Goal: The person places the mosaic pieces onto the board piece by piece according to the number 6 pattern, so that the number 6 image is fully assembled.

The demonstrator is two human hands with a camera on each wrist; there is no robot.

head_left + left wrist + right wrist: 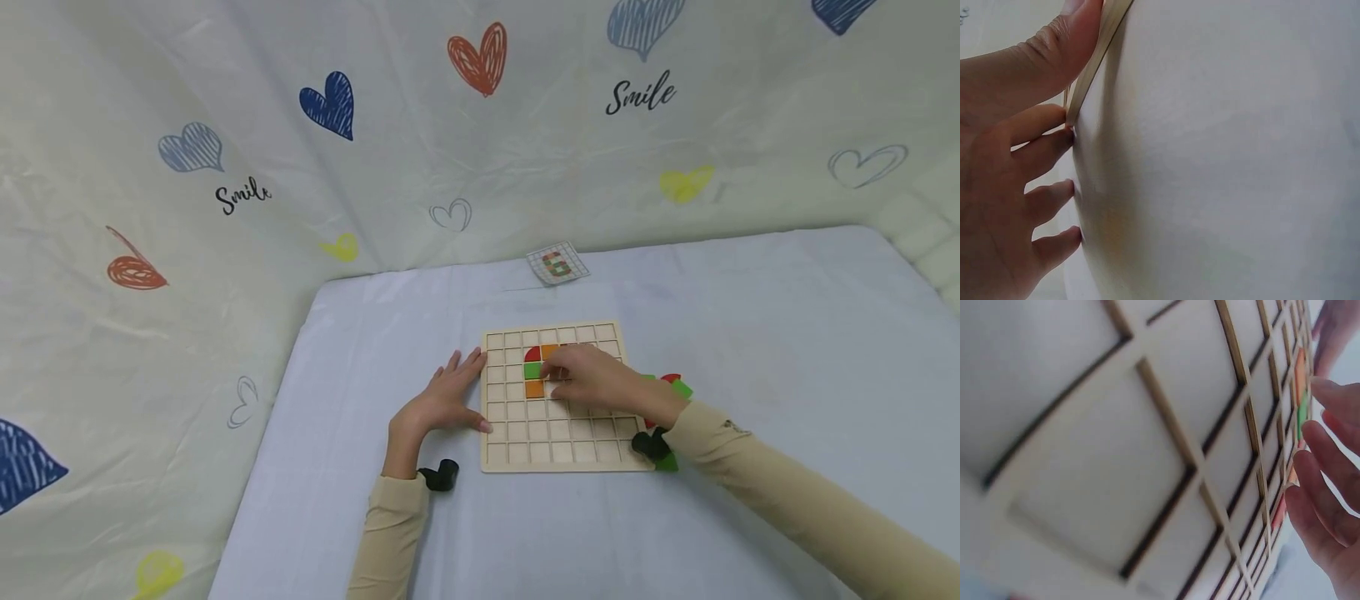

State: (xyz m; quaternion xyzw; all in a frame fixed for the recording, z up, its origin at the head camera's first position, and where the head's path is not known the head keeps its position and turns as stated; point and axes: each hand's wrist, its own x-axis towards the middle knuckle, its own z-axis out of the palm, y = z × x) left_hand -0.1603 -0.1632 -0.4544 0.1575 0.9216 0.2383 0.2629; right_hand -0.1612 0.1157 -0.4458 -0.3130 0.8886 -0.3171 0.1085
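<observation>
A square wooden grid board [517, 454] lies on the white-covered table. In its upper left part sit a red rounded tile [532, 354], an orange tile [550, 351], a green tile [532, 371] and a lower orange tile [534, 389]. My left hand [444, 402] touches the board's left edge, fingers spread and thumb at the rim. Over the tiles, my right hand [588, 377] has its fingertips beside the green tile. In the right wrist view, thumb and fingers stand apart close to the green tile [1302, 415], with nothing visible between them. The palm hides some cells.
Loose red and green tiles [682, 388] lie beyond the board's right edge, partly under the right forearm. A small printed card [558, 263] with a coloured grid pattern lies at the table's back. Behind it hangs a white cloth [390, 183] with hearts.
</observation>
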